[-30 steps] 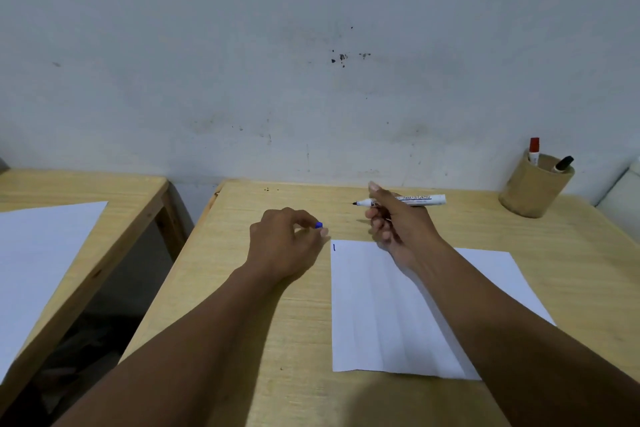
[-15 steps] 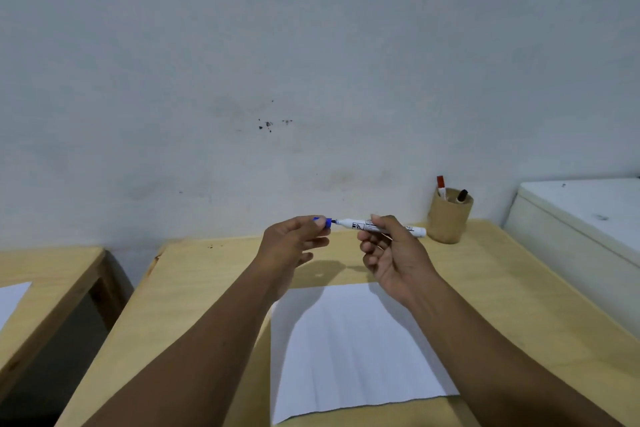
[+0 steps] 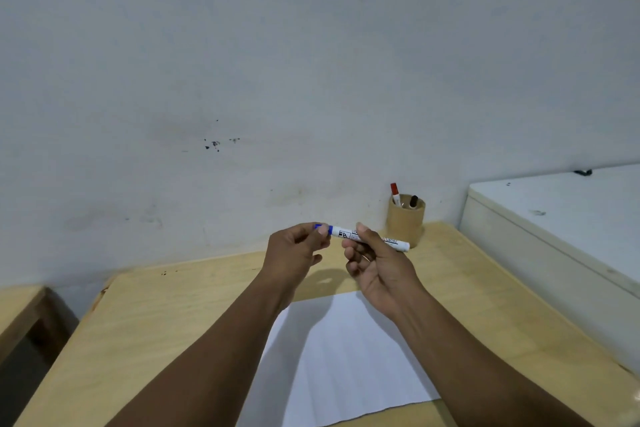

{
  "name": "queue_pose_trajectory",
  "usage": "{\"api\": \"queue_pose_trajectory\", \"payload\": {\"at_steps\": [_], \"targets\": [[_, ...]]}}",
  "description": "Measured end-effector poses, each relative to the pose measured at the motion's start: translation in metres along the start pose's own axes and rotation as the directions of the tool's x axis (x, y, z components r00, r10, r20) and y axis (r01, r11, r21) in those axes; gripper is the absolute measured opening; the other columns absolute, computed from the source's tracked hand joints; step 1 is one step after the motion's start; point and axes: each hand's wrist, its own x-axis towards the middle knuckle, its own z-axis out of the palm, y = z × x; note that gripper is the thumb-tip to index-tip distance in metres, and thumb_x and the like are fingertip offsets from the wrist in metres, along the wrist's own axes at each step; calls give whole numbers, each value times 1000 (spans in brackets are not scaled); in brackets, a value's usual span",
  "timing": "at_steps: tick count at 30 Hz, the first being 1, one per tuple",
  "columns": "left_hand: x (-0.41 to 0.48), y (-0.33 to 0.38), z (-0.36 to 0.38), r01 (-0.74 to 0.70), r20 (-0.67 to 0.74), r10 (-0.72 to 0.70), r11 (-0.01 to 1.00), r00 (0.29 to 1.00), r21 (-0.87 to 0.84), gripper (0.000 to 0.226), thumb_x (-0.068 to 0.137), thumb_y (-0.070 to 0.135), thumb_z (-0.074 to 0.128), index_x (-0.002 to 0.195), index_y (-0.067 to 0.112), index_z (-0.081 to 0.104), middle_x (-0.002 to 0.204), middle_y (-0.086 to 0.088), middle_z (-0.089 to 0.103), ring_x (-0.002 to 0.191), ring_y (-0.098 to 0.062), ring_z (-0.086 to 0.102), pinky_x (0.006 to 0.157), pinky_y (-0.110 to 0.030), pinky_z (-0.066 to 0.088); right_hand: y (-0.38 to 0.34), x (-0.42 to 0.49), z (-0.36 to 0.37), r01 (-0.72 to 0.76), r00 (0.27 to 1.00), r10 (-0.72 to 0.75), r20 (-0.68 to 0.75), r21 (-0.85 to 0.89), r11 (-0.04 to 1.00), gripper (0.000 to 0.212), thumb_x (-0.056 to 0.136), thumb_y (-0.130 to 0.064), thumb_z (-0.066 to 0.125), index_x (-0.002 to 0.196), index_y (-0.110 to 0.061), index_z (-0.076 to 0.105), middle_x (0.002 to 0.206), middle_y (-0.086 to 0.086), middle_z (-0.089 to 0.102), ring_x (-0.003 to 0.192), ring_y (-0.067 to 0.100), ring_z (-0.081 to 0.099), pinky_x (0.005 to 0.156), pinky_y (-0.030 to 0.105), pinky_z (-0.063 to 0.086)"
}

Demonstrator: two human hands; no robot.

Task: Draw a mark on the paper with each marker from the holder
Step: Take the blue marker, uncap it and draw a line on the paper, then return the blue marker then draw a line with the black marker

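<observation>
Pale grey-white plaster wall (image 3: 311,62) fills most of our view, matte and scuffed, w/ a small cluster of dark specks left of centre. Far left we see the corner of a second wooden table (image 3: 17,308), same light grain as the main one. Our table (image 3: 156,329) is blond wood, smooth, w/ a straight grain and a chipped spot on its left back corner. A white paper (image 3: 339,364) lies flat on it between our forearms, rectangular, faint lengthwise creases; any mark on it we can't make out from here. Our left hand (image 3: 294,253) is raised above the table, fingers curled in, thumb and forefinger pinched on the blue cap (image 3: 323,228) at the marker's left end. The marker (image 3: 367,237) is a slim white cylinder w/ black print, lying approx. level in the air, sloping a bit down to the right. Our right hand (image 3: 377,267) grips the barrel mid-length, thumb on top, the other fingers loosely bent underneath, palm partly open toward us. Whether the cap is fully seated we can't tell. Behind the marker's right end, near the wall, stands the holder (image 3: 405,222), a tan cardboard-looking tube, round and open-topped, w/ a red-capped marker (image 3: 394,193) and a black-capped marker (image 3: 413,201) sticking up from it. At right sits a white box-like cabinet (image 3: 554,236), flat-topped, dusty, just beside the table edge.
</observation>
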Motion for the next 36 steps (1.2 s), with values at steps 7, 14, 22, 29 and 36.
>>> {"api": "queue_pose_trajectory", "payload": {"at_steps": [7,14,22,29,36], "targets": [[43,19,57,-68,-57,66,997,996,-44,10,102,12,59,96,9,66,93,-13,77,70,-23,76,70,-33,61,-63,33,-47,70,996,-83,-21,-367,928,65,67,-64,74,108,-15,68,76,7,70,55,17,59,53,29,35],[119,31,91,-258,-77,294,917,953,303,9,97,14,63,96,9,70,91,-7,78,72,-22,80,71,-33,59,-109,97,-97,174,862,-498,-91,-871,460,39,83,-29,77,117,-19,64,83,4,64,78,22,61,72,33,48],[160,17,129,-384,99,388,781,916,492,6,92,26,65,86,28,67,87,6,77,81,-22,77,86,-49,60,-109,147,-103,269,794,-591,145,-955,127,6,87,-20,71,83,-22,75,68,-6,62,74,23,59,68,35,48],[156,-3,154,-377,278,255,665,926,645,12,92,26,69,102,23,75,95,2,79,92,-16,74,89,-43,60,-137,130,-95,362,670,-723,169,-925,119,21,91,-35,70,85,-16,76,68,-1,66,65,14,59,67,34,50],[131,17,159,-411,397,171,629,901,660,56,86,26,73,141,23,60,127,0,69,117,-20,64,94,-29,50,-174,89,-64,462,610,-772,180,-872,161,24,91,-38,71,83,-15,74,61,-7,59,55,-1,53,54,9,38]]}}
